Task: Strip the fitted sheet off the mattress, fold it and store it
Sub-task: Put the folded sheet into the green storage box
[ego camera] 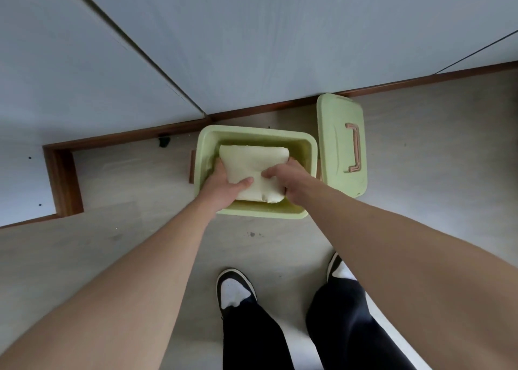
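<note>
Both hands, left hand (224,183) and right hand (286,177), grip the folded sheet (252,170), lowering it into the green bin (207,142) on the floor. Stripping and folding look done; the lid (336,134) beside it remains off.

Left hand (224,183) and right hand (283,177) grip folded sheet (252,167) inside green bin (207,142); lid (340,145) beside it.
</note>
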